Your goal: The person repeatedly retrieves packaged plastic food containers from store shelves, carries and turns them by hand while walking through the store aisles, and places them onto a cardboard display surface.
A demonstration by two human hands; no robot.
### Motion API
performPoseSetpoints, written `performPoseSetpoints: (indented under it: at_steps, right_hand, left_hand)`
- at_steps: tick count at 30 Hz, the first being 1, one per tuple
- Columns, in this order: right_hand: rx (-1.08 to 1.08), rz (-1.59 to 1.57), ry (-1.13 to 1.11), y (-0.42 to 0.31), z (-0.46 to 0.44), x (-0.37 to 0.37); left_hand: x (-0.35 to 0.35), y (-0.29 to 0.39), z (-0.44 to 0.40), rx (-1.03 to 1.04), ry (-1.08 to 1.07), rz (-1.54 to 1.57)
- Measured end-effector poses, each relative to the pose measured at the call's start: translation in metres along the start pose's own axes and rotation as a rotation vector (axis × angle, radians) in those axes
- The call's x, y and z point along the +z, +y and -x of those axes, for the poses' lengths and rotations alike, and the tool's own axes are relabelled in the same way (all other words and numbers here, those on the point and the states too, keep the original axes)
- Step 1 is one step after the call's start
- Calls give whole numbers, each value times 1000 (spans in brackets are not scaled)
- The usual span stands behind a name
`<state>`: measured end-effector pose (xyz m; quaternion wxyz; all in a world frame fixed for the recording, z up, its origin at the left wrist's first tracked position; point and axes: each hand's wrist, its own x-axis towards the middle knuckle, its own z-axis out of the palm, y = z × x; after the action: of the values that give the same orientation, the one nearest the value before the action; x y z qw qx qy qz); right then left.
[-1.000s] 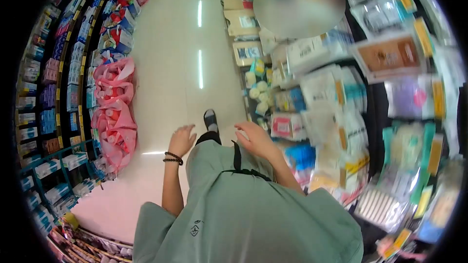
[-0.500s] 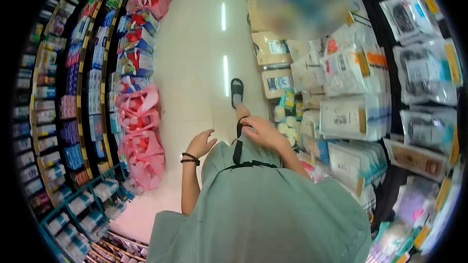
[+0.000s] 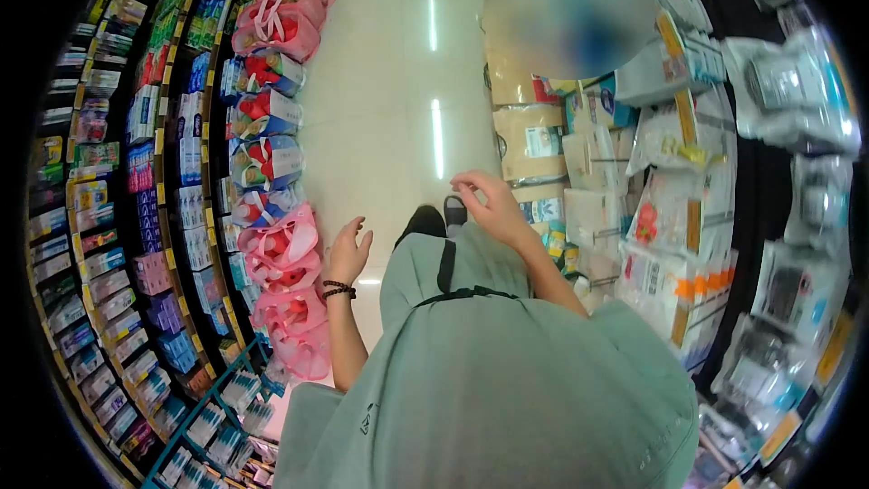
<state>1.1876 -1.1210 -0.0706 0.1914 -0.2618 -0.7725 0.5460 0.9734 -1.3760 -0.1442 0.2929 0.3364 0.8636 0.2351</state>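
Observation:
My left hand (image 3: 347, 252) hangs over the aisle floor at waist height, with a dark beaded bracelet (image 3: 339, 290) on its wrist. Its fingers are loosely stretched and apart, and nothing is in them. On the other side, my right hand (image 3: 486, 202) is in front of my body, fingers loosely bent and seemingly holding nothing. A black strap (image 3: 446, 267) hangs down the front of my green top (image 3: 534, 371), below and left of that hand. Beyond the hem show a dark slide sandal (image 3: 455, 210) and a black shape at the other foot.
Pink bags (image 3: 282, 249) and blue-and-red gift packs (image 3: 267, 113) line the left shelf base, below rows of boxed goods. Packaged textiles (image 3: 679, 127) hang along the right shelf, above brown packs (image 3: 528, 140). The pale tiled floor (image 3: 380, 100) runs ahead between them.
The shelves and bags have shifted as I move along the aisle. My right hand has moved up and away from the strap. My feet have changed position.

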Motion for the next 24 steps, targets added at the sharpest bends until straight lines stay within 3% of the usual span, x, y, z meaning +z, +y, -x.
performPoseSetpoints:
  at_steps: [8,12,15,18,24]
  right_hand:
    - [40,139,-39,30,-149,-31]
    - [113,211,-20,18,-247,-51]
    - [176,30,23,3,-323,-67]
    - [179,66,79,2,-385,-80]
    - [287,28,172,25,-487,-111]
  left_hand:
    - [2,9,-174,-39,-276,-34]
    - [-32,19,-273,0,-144,-51]
    - [-70,39,-352,0,-122,-29]
    - [-99,60,-431,94,-109,-51]
    - [-153,171,-579,333,-55,55]
